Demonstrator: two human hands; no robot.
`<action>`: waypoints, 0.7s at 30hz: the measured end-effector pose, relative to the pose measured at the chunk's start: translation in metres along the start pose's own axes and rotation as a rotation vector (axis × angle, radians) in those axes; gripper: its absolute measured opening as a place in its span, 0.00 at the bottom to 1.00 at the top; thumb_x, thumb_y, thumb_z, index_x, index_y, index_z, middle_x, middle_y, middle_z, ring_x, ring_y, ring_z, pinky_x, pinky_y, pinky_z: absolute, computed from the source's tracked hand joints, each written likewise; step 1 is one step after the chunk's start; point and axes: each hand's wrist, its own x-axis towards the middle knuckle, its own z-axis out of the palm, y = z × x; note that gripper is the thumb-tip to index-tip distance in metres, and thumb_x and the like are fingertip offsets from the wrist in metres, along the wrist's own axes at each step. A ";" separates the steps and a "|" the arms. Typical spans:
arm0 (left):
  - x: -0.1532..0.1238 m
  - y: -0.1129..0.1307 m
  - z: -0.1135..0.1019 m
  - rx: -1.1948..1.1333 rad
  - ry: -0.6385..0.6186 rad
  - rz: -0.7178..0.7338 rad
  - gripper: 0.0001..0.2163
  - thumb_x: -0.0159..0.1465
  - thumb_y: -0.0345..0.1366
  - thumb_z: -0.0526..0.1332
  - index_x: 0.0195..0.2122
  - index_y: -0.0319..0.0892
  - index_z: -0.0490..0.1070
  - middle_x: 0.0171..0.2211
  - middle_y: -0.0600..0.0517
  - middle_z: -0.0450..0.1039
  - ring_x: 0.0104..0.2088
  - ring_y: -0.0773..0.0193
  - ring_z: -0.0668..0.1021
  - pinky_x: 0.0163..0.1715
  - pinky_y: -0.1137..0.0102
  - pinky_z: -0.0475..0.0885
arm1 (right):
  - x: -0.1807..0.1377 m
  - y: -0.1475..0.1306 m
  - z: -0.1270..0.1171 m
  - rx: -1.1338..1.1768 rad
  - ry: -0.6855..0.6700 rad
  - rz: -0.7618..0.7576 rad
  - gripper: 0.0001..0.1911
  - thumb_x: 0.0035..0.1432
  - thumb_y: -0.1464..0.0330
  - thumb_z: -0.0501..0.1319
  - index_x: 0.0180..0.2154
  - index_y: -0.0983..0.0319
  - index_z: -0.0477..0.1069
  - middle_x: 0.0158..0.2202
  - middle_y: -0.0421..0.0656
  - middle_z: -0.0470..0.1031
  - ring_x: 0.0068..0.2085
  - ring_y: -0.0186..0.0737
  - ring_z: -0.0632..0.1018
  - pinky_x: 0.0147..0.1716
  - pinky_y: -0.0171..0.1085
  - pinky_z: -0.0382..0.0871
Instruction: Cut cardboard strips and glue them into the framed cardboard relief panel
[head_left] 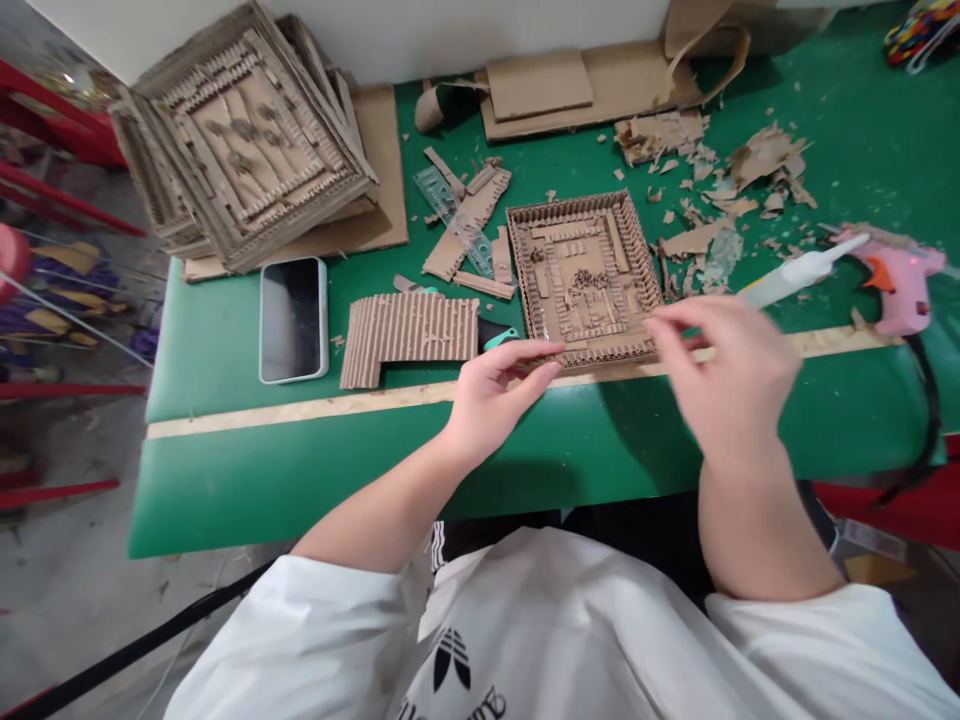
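Observation:
A square cardboard relief panel (628,262) with raised ribbed walls and small cardboard pieces inside lies flat on the green table. My left hand (491,392) pinches its front edge near the left corner, between thumb and fingers. Just off the panel's front right corner, my right hand (726,375) is closed in a pinch; whatever lies between those fingertips is too small to name. Beside my left hand is a bent piece of corrugated cardboard (416,325), ribs upward. A cutter with a black and teal handle (499,335) lies partly under it.
A pink glue gun (900,285) with a white nozzle-like tube (799,275) near it lies at right. Torn cardboard scraps (765,160) spread behind. A phone (293,320), a clear ruler (454,220) and stacked cardboard panels (247,140) are on the left.

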 end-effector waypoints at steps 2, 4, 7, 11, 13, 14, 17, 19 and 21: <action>-0.001 0.000 0.001 0.052 -0.008 0.037 0.07 0.57 0.36 0.66 0.36 0.42 0.77 0.35 0.50 0.79 0.33 0.68 0.79 0.33 0.75 0.75 | -0.003 -0.021 0.005 0.132 -0.087 -0.198 0.07 0.55 0.71 0.62 0.38 0.62 0.72 0.37 0.40 0.77 0.39 0.31 0.76 0.42 0.31 0.72; -0.001 0.000 0.000 0.085 -0.020 0.066 0.06 0.57 0.36 0.65 0.35 0.41 0.77 0.33 0.51 0.78 0.33 0.67 0.79 0.33 0.75 0.75 | -0.005 -0.034 0.010 0.194 -0.100 -0.278 0.10 0.54 0.72 0.63 0.40 0.62 0.71 0.38 0.40 0.76 0.39 0.31 0.76 0.44 0.31 0.72; -0.001 0.000 -0.001 0.109 -0.033 0.073 0.06 0.58 0.36 0.64 0.34 0.41 0.76 0.32 0.51 0.78 0.33 0.67 0.78 0.32 0.75 0.74 | -0.008 -0.041 0.015 0.191 -0.060 -0.305 0.11 0.53 0.74 0.63 0.40 0.62 0.70 0.36 0.40 0.76 0.38 0.31 0.76 0.42 0.31 0.72; -0.001 0.000 -0.001 0.071 -0.044 0.019 0.06 0.57 0.36 0.65 0.34 0.40 0.76 0.33 0.51 0.78 0.33 0.67 0.78 0.34 0.74 0.74 | -0.010 -0.040 0.018 0.142 -0.036 -0.313 0.08 0.52 0.75 0.62 0.37 0.63 0.68 0.33 0.40 0.75 0.36 0.31 0.75 0.39 0.31 0.72; -0.001 0.000 0.001 0.001 -0.059 -0.022 0.06 0.56 0.36 0.66 0.33 0.40 0.76 0.32 0.52 0.77 0.32 0.68 0.78 0.34 0.75 0.73 | -0.011 -0.040 0.021 0.107 -0.021 -0.311 0.07 0.52 0.75 0.61 0.35 0.63 0.66 0.32 0.40 0.74 0.35 0.31 0.74 0.37 0.30 0.71; -0.001 0.000 0.001 -0.051 -0.072 -0.049 0.06 0.55 0.36 0.66 0.32 0.40 0.75 0.31 0.52 0.77 0.31 0.69 0.77 0.33 0.76 0.73 | -0.011 -0.041 0.023 0.090 -0.006 -0.313 0.07 0.52 0.75 0.61 0.35 0.63 0.65 0.31 0.40 0.74 0.34 0.31 0.74 0.36 0.31 0.70; 0.001 0.000 0.002 -0.260 -0.119 -0.170 0.08 0.53 0.37 0.68 0.30 0.39 0.74 0.25 0.54 0.74 0.26 0.72 0.74 0.27 0.77 0.71 | -0.012 -0.044 0.028 0.079 0.047 -0.341 0.07 0.52 0.74 0.61 0.35 0.63 0.64 0.30 0.42 0.72 0.33 0.32 0.72 0.34 0.31 0.69; 0.004 0.001 0.001 -0.392 -0.115 -0.262 0.09 0.53 0.38 0.69 0.28 0.39 0.73 0.22 0.56 0.71 0.23 0.73 0.73 0.25 0.78 0.70 | -0.012 -0.045 0.029 0.114 0.065 -0.365 0.07 0.53 0.74 0.60 0.35 0.64 0.63 0.30 0.42 0.72 0.33 0.32 0.72 0.33 0.31 0.69; 0.006 0.002 -0.002 -0.473 -0.069 -0.310 0.09 0.52 0.38 0.70 0.27 0.39 0.73 0.21 0.57 0.71 0.23 0.74 0.73 0.24 0.79 0.70 | -0.011 -0.042 0.025 0.167 0.045 -0.371 0.06 0.53 0.74 0.59 0.35 0.64 0.64 0.30 0.42 0.72 0.34 0.31 0.72 0.35 0.30 0.70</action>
